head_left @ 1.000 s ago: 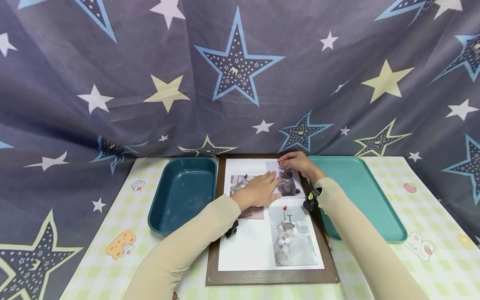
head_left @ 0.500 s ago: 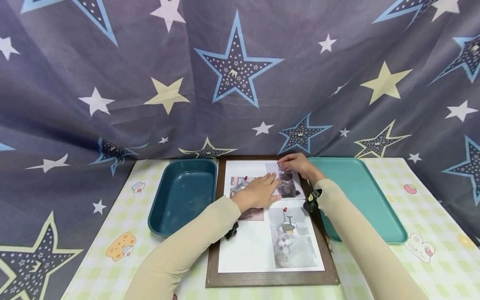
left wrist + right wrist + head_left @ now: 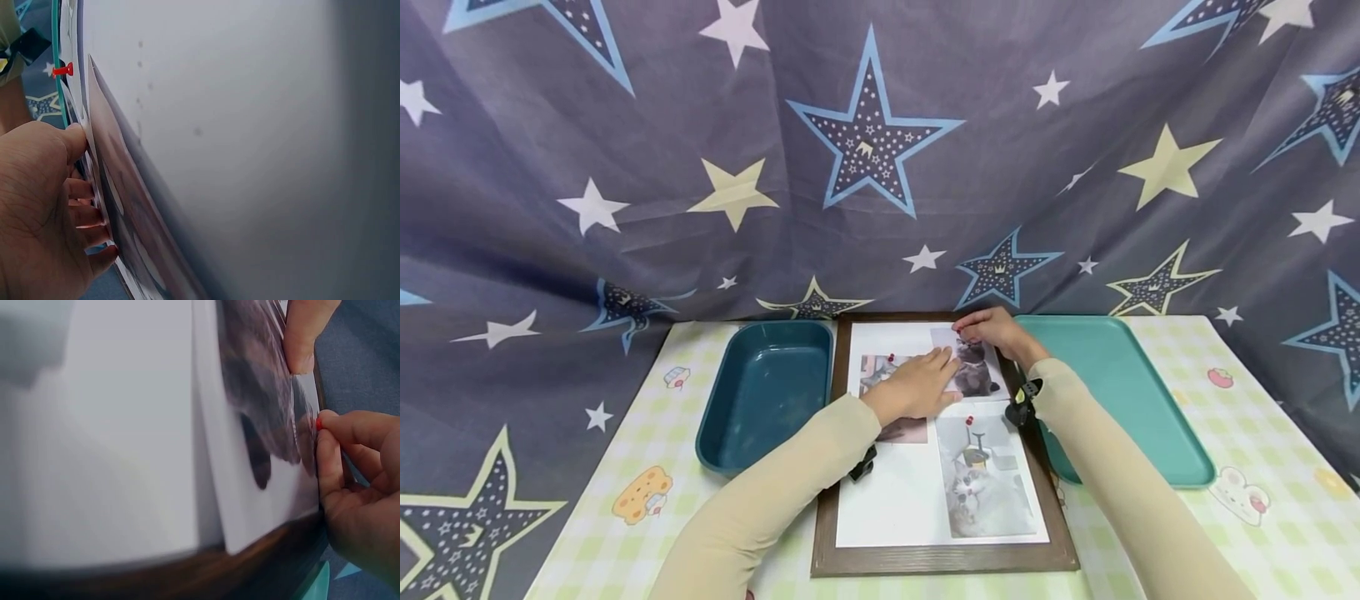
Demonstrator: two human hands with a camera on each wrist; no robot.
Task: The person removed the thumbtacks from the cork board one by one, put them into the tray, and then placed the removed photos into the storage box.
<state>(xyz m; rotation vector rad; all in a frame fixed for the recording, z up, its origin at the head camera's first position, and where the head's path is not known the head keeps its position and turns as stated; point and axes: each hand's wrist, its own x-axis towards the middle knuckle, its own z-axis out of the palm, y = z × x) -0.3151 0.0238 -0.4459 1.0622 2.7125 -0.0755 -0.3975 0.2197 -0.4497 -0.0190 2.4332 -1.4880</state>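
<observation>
My right hand pinches a red push pin between thumb and index finger, at the top of a photo of a dark cat. That photo lies on a white board with a brown frame. With fingers extended, my left hand rests across the board, its fingertips on the dark cat photo's left part. Partly under the left hand is another cat photo, with a red push pin near its top. A pale cat photo below has its own red push pin.
A deep dark-teal tray stands left of the frame, and a shallow green tray lies to the right, partly behind the right forearm. Below them is a checked tablecloth. A star-patterned curtain hangs right behind the table.
Both hands keep nearly the same place, the right fingertips still at the pin on the dark cat photo. The whole head view has shifted slightly.
</observation>
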